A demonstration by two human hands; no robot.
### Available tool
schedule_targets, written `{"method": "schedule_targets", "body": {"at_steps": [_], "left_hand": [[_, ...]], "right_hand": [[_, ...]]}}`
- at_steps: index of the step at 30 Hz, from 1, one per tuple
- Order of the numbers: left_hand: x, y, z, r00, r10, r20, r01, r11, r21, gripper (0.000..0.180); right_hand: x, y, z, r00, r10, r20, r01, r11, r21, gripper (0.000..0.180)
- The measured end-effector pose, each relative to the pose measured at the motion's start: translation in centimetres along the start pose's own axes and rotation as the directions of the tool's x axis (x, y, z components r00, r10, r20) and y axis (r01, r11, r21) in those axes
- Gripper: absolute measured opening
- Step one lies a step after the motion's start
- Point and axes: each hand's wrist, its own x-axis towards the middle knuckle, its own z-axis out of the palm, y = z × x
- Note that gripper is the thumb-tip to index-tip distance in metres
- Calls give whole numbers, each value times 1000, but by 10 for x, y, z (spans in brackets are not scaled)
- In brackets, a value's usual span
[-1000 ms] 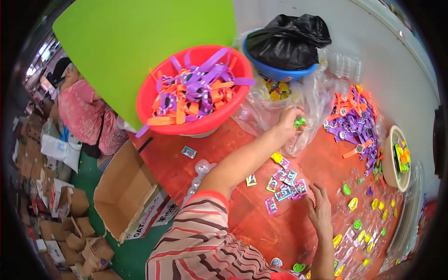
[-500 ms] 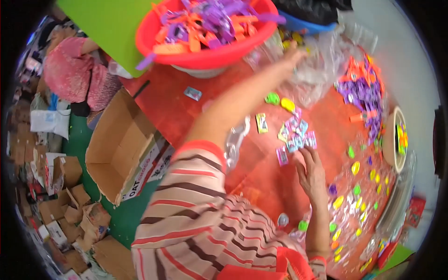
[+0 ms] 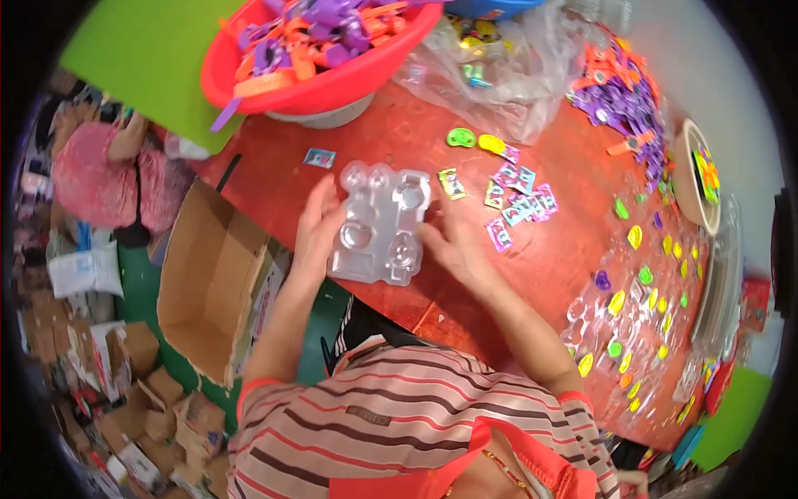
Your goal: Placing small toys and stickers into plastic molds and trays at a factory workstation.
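A clear plastic blister tray (image 3: 384, 218) with several moulded hollows lies face up between my hands, near the red table's left front edge. My left hand (image 3: 317, 233) is closed at the tray's left edge. Beside its right edge is my right hand (image 3: 455, 254), thumb and fingers apart, the fingertips close to the plastic; whether they touch it I cannot tell. Just beyond lie a pile of small colourful sachets (image 3: 522, 208), one yellow sachet (image 3: 451, 184), a green plastic piece (image 3: 460, 138) and a yellow one (image 3: 491, 144). A lone blue sachet (image 3: 319, 158) rests at the left.
A red basin (image 3: 332, 91) of orange and purple toy pieces stands far left, next to a clear plastic bag (image 3: 532, 91). Filled clear trays (image 3: 632, 316) cover the right side. An orange-purple pile (image 3: 619, 108) and cream basket (image 3: 697, 179) lie beyond. An open cardboard box (image 3: 208, 283) stands left.
My left hand has come back from the plastic bag to the clear tray. My right hand has left the sachets and moved left to the tray. The view has shifted too.
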Motion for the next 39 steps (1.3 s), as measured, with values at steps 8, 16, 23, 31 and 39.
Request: {"method": "schedule_targets", "body": {"at_steps": [8,16,23,31,39], "left_hand": [[-30,8,21,956,-291,43,251,733,-632,65],[-22,-14,14,951,-259,167,305,716,-628,56],[-7,-4,0,987,-108,121,157,826,-542,53],[-8,-12,-12,945,-206,254,320,746,-584,54],[-8,-20,-2,801,-204,563,599,270,-754,59]], "right_hand": [[-17,-3,16,966,-195,-172,210,975,70,58],[-42,-21,-9,932,-327,-159,285,929,-237,64],[6,76,-92,757,-77,-649,-520,531,-669,85],[93,29,-28,874,-102,-475,-305,644,-701,80],[134,7,-45,787,-431,-441,-45,673,-738,64]]}}
